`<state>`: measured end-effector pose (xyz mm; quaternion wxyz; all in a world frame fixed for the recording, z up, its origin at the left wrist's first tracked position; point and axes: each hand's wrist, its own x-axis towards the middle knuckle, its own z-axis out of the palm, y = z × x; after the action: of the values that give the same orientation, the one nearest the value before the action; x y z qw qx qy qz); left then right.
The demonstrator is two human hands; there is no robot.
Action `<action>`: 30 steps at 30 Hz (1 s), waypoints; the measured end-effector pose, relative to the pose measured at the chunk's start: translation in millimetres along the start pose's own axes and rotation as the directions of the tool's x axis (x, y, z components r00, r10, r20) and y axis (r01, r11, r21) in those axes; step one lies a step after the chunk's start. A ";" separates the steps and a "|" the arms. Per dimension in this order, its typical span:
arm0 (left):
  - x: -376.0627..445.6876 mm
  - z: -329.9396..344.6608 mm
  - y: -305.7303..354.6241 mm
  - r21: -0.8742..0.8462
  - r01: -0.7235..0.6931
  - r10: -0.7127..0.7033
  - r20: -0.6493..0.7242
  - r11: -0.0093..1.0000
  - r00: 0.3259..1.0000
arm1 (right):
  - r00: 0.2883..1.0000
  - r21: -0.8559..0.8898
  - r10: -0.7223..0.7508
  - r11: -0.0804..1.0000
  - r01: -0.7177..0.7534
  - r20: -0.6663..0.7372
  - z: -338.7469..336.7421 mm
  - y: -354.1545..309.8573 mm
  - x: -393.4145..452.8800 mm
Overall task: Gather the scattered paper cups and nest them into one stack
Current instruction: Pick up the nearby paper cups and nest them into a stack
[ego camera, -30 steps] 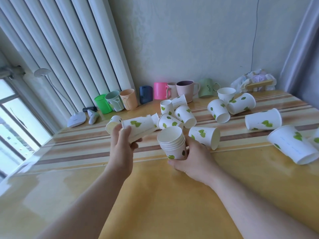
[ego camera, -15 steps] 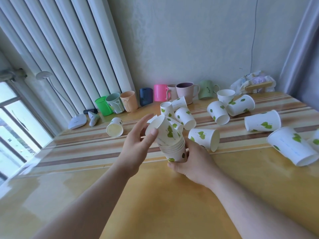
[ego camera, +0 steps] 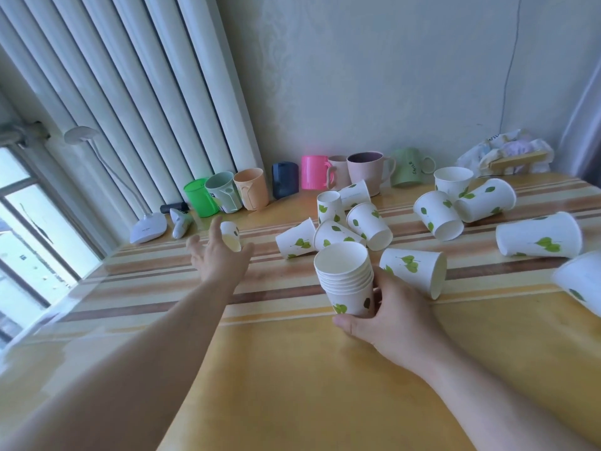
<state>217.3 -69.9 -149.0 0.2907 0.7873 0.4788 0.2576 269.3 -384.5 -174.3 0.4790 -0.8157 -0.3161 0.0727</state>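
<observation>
My right hand (ego camera: 395, 315) wraps the nested stack of paper cups (ego camera: 347, 278), which stands upright on the near yellow part of the table (ego camera: 292, 385), thumb at its base and fingers round the far side. My left hand (ego camera: 217, 255) is spread wide and empty, reaching toward a lone paper cup (ego camera: 231, 235) lying on its side at the far left.

These cups look feather-light and thin-walled, so I judge they crush easily; a loose pinch across the body near the rim should do, and a tipped cup may roll away.

My palm hides most of that lone cup. Another cup at the right edge (ego camera: 582, 281) is cut off and blurred. More lie scattered beyond the stack.
</observation>
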 end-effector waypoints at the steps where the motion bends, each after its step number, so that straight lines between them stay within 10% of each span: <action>1: 9.8 3.8 -0.8 0.038 0.015 -0.016 0.033 0.999 0.999 | 1.000 0.009 -0.002 1.000 0.002 0.009 -0.1 1.1 0.6; 14: -71.2 -12.0 -8.9 -0.312 -0.038 0.063 0.073 0.949 0.995 | 0.999 0.022 0.014 1.000 -0.015 0.029 -2.5 -1.6 0.6; 21: -148.8 -51.0 36.2 -0.776 -0.154 0.367 0.106 0.612 0.924 | 0.999 0.031 -0.029 0.999 0.028 0.038 -2.5 -4.5 -5.1; 30: -165.3 -46.4 69.9 -0.519 -0.411 0.572 0.192 0.749 0.798 | 0.998 0.064 -0.039 0.997 0.036 0.049 -3.7 -0.4 -7.4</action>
<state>160.3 -235.5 -88.4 0.4639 0.8285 0.1197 0.2901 264.8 -391.4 -173.4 0.4976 -0.7921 -0.3408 0.0941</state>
